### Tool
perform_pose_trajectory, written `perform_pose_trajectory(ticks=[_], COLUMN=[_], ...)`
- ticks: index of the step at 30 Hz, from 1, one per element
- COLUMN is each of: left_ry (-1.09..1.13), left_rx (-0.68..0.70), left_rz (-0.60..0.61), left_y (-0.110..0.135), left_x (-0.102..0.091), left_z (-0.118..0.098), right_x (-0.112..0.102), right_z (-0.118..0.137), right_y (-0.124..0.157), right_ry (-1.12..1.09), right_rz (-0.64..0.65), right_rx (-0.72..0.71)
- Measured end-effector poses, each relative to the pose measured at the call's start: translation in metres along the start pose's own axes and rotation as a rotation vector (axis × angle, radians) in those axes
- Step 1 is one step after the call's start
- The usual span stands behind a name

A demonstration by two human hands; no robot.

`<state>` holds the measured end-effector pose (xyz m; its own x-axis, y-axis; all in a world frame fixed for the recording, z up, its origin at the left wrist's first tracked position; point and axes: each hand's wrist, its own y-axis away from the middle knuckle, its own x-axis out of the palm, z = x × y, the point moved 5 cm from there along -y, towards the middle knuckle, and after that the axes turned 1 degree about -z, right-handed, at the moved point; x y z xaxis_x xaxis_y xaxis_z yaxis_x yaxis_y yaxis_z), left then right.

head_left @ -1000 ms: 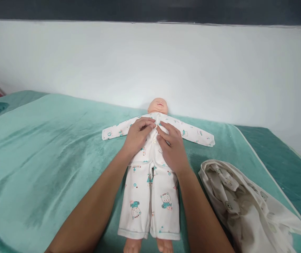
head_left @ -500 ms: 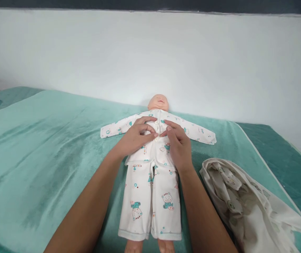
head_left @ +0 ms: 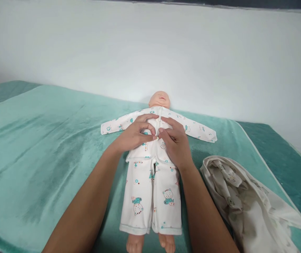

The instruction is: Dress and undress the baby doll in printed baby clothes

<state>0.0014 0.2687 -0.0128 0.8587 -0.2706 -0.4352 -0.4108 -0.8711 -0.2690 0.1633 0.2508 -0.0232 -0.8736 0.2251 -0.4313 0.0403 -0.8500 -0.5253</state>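
Note:
A baby doll (head_left: 160, 99) lies on its back, wearing a white printed button-front shirt (head_left: 139, 153) and matching trousers (head_left: 137, 186). My left hand (head_left: 136, 136) is at the middle of the shirt front, thumb and forefinger closed on the placket edge beside a small pale button (head_left: 156, 138). Opposite it, my right hand (head_left: 178, 142) pinches the other placket edge, with its thumb and forefinger almost meeting the left fingertips. Another button (head_left: 157, 120) shows higher up, between the hands. My fingers partly hide the cloth between them.
A light green plush blanket (head_left: 47, 151) spreads under the doll. At the right lies a crumpled off-white printed cloth (head_left: 255, 211), close to my right forearm. The white wall (head_left: 150, 49) rises just behind the doll's head. Darker green cloth (head_left: 276, 154) covers the right side.
My right thumb and forefinger have come closer to the left fingertips at the placket. The view has tilted slightly down, showing more of the doll's feet.

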Motion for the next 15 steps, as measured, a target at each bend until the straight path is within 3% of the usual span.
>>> perform_pose_trajectory(ticks=[8,15], left_ry=[-0.036,0.015], left_rx=[-0.015,-0.008], left_rz=[-0.028,0.028], left_y=[0.0005,0.002], left_x=[-0.0027,-0.0036], left_z=[0.001,0.0013], right_x=[0.0003,0.0005], right_z=[-0.0005,0.0007], right_y=[-0.0008,-0.0014], right_ry=[0.011,-0.004], right_rz=[0.074,0.123], right_rx=[-0.044,-0.077])
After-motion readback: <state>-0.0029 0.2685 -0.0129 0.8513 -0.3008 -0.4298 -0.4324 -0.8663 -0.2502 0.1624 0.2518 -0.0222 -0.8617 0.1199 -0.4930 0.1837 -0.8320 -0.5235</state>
